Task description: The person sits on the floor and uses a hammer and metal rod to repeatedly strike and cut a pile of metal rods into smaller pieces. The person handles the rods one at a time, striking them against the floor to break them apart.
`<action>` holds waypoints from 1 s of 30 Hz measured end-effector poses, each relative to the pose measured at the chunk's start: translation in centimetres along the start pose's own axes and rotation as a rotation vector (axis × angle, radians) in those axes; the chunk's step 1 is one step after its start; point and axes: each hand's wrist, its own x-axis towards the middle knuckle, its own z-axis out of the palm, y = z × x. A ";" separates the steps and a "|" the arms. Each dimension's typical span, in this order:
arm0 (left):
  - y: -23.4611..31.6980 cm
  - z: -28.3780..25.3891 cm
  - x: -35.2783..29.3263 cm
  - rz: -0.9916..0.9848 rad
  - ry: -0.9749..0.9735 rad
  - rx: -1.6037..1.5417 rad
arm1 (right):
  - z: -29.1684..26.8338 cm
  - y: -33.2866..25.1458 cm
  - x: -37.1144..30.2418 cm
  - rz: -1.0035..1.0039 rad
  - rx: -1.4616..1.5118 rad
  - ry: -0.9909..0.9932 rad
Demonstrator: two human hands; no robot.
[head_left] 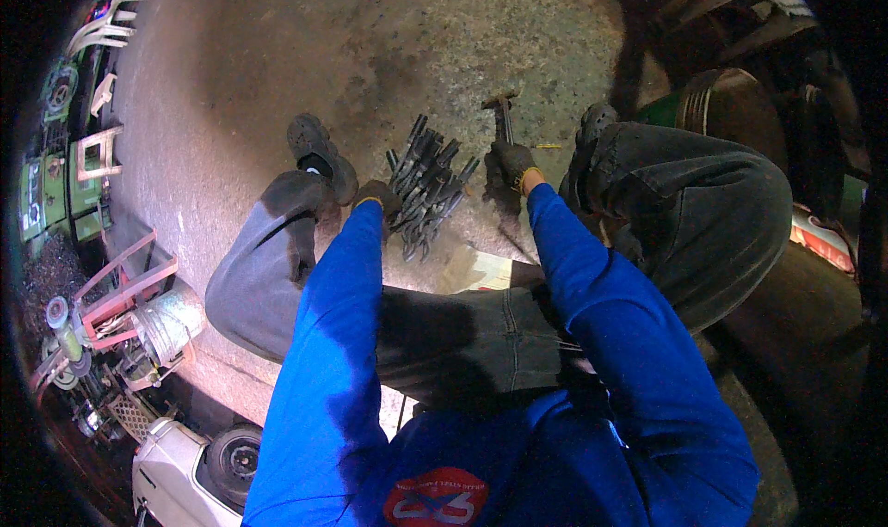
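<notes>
Left hand [377,197] half hidden behind the blue sleeve [338,277], its grip on the dark metal pieces [427,183] unclear.

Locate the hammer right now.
Head view, upper centre: the hammer is held upright in the gloved right hand, just right of the pile of dark metal pieces on the floor.

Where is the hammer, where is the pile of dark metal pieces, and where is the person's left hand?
hammer [502,111]: head view, on the handle just below the head.
pile of dark metal pieces [427,187]: head view, middle of the heap.
left hand [379,197]: head view, back of the gloved hand.
</notes>
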 end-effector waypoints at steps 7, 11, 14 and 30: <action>-1.1 0.6 0.0 -0.020 0.000 0.007 | 1.3 -1.2 -1.7 -0.051 -0.061 0.019; -0.6 -0.4 -1.6 -0.038 -0.007 -0.025 | 1.3 -1.2 -2.0 -0.034 -0.033 -0.006; -0.2 -1.2 -2.9 -0.067 0.021 -0.084 | 1.2 -0.4 -1.0 -0.020 0.045 -0.061; 0.0 -1.1 -2.0 0.004 -0.035 0.027 | 0.9 -0.1 -0.4 -0.030 0.065 0.004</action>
